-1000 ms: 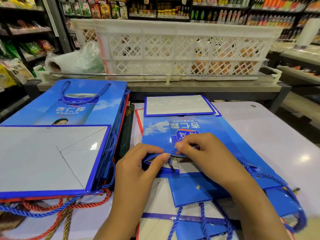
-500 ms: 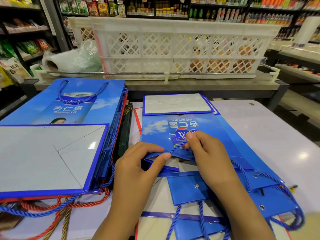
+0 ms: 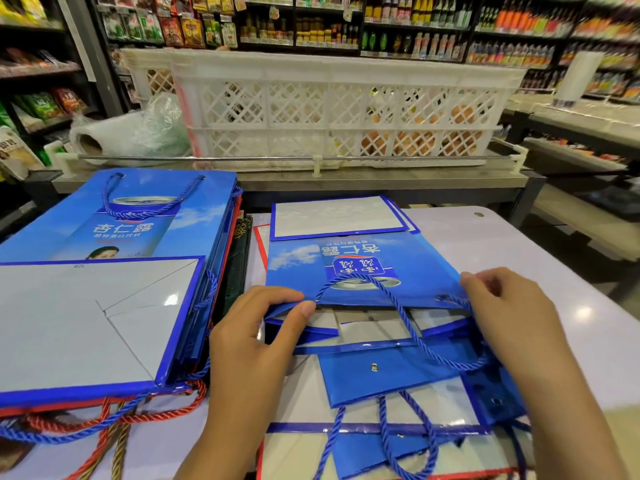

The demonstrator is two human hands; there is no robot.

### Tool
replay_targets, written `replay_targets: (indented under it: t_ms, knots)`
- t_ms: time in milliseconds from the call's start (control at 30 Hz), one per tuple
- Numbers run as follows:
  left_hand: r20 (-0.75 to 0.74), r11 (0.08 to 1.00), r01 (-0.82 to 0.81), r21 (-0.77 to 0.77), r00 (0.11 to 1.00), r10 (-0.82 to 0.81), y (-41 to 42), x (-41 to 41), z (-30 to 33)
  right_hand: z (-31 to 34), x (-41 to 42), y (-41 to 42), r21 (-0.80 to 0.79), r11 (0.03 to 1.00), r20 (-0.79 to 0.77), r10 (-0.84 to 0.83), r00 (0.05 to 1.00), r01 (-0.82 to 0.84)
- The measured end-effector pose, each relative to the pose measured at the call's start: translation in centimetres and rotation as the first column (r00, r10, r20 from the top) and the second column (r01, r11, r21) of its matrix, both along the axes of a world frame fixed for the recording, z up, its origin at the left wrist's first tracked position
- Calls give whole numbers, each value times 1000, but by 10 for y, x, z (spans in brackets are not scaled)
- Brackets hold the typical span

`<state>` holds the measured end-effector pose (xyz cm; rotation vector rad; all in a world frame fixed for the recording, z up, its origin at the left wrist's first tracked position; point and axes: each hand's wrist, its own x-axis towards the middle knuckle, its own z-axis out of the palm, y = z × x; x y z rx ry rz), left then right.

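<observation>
Here, a flat blue gift bag (image 3: 363, 258) is shown lying on a pale table (image 3: 571, 271) in a shop aisle, its mouth edge turned toward the viewer. The step in hand is judged to be fitting the blue rope handle (image 3: 408, 327): the cord is seen running from the L eyelet (image 3: 316, 301), looping loosely across the bag & back up to the R eyelet (image 3: 440, 298). The mouth edge beside the L eyelet is pinched by the left hand (image 3: 256, 341), thumb on top, fingers tucked under. The R corner is gripped by the right hand (image 3: 509, 317), fingers curled over the edge; whether the cord end is also held can't be told. Next, the slack prob. needs to be drawn through & the handle evened out, w/ the edge kept steady. A stack of like bags (image 3: 104, 323) is seen at L
</observation>
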<state>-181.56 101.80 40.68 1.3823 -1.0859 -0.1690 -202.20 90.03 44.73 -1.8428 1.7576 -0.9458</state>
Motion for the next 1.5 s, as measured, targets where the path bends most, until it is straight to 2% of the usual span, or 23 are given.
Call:
replay_targets:
  t_ms: [67,267,333,467,567,633,800,900,1000,1100,1133,1200,1267,1333,1367,1500]
  knots:
    - [4,1000,-13,2,1000,13,0,0,0,0,-4,2,96,994,4,58,998,-58]
    - [-9,1000,-2,-1,1000,2,2,1,-1,2,-5,-2,151,986,58,64,996,-72]
    - [-1,1000,25,-6,1000,-25,3,1,-1,3,-6,-5,183,978,141,70,988,-95]
    - [115,997,46,63,992,-53,0,2,-4,9,-8,-7,175,971,356,92,930,-163]
    - [133,990,49,134,989,-67,-5,2,-3,20,-8,1,109,972,577,107,809,-207]
    - [143,985,46,166,987,-70,-12,0,8,30,-4,9,50,969,664,148,733,-241]
    - [46,970,163,182,984,-174,-41,-21,73,53,12,26,-82,922,680,330,655,-379]
    - [-120,926,235,295,971,-208,-68,-26,112,64,22,38,-161,857,639,469,610,-490]
    - [-83,835,197,514,980,-180,-84,-21,141,67,28,59,-255,750,595,619,512,-611]
    - [-22,773,161,613,982,-188,-86,-12,155,63,49,49,-180,698,554,654,514,-693]
    - [0,769,157,620,980,-200,-85,-10,157,60,52,47,-147,641,548,686,478,-753]
    - [-5,799,158,580,982,-190,-81,-4,158,53,55,46,-126,586,562,707,430,-800]
    - [5,847,119,518,990,-142,-75,2,161,49,58,51,-174,629,612,672,418,-757]
    - [118,891,1,454,991,-61,-65,8,165,44,52,61,-193,621,642,665,381,-760]
    - [155,910,-43,412,988,-24,-61,14,166,43,57,59,-191,628,632,667,395,-755]
    - [141,950,-53,309,990,10,-45,31,170,28,67,49,-42,715,637,557,533,-697]
